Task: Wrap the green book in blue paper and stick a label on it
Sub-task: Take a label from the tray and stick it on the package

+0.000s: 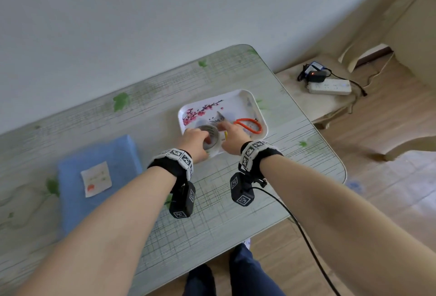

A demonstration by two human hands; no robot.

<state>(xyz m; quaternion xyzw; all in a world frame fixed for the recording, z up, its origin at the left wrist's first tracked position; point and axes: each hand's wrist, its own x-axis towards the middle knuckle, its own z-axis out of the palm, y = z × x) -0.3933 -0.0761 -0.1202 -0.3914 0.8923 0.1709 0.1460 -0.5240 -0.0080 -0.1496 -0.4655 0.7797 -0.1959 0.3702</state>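
L hand (194, 142) gripping clear tape roll (210, 140) | R hand (232, 138) fingers curled at roll edge, grip unclear | over white floral tray (245, 102) | blue-wrapped book (99, 177) w/ white label (96, 179) at left

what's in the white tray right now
A tape roll under the left hand, and orange-handled scissors beside the right hand. The hands cover anything beneath them.

The blue-wrapped book (99, 182) lies flat on the table, well left of the left hand (194, 143) and nearer the person. A small white label (96, 179) with faint marks and an orange spot sits on its top face, slightly tilted.
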